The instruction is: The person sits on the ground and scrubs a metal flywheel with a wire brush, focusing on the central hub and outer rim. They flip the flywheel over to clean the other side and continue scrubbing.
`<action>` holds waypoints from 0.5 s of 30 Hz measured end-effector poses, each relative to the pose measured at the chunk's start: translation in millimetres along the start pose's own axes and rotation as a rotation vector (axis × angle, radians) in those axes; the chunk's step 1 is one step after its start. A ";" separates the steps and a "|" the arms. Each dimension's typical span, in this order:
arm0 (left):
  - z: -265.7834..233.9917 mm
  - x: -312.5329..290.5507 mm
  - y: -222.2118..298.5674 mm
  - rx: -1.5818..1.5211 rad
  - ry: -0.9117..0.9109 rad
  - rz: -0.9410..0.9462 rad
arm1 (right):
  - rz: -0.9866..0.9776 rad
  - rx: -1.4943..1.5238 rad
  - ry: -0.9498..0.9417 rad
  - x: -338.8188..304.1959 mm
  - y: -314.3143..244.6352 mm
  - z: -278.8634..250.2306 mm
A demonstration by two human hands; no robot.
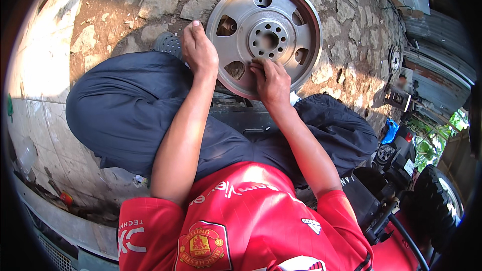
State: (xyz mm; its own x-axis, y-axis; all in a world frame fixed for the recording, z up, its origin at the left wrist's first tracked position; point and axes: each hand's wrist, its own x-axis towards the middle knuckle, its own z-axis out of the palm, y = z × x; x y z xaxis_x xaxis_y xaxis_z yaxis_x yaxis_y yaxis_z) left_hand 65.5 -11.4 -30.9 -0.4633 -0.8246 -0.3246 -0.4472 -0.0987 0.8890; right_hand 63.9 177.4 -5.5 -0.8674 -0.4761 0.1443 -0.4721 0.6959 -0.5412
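Observation:
A round metal flywheel point(236, 7) with a toothed outer edge stands in front of me between my knees. Several cut-out windows ring its face, and bolt holes surround the middle hole. Along its left rim is my left hand point(200, 50), fingers up and loosely bent, with no object visible in it; whether it presses on the rim is hard to tell. My right hand point(271, 78) is at the face just below the hub, fingertips pinched together against the metal. What those fingertips hold, if anything, is hidden.
Uneven stone paving point(155, 0) lies around the flywheel, with pale tiles point(42, 135) at the left. A grey perforated clog point(168, 43) shows beside my left knee. At the right are corrugated metal sheets point(437, 37), a black tyre point(442, 195) and a blue plastic bag point(390, 130).

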 end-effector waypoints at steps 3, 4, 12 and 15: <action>7.2 -5.7 -5.8 0.009 -0.014 0.035 | 0.008 0.010 0.020 26.9 -21.9 19.5; 7.5 -5.4 -5.0 0.002 -0.009 0.035 | 0.009 0.011 0.022 30.1 -23.0 19.6; 3.4 7.7 -2.3 -0.047 0.042 0.048 | 0.040 0.004 -0.038 14.5 -12.2 11.6; 6.1 -2.2 3.5 -0.016 -0.005 0.042 | 0.011 0.012 0.010 44.5 -21.1 22.1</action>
State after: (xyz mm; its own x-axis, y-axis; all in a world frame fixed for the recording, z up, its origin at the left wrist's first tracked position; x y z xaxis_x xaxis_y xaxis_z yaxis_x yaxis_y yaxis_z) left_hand 60.3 -6.6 -29.0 -0.4855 -0.8253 -0.2882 -0.4147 -0.0728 0.9071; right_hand 38.7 129.7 -6.0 -0.8741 -0.4632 0.1466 -0.4608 0.6948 -0.5523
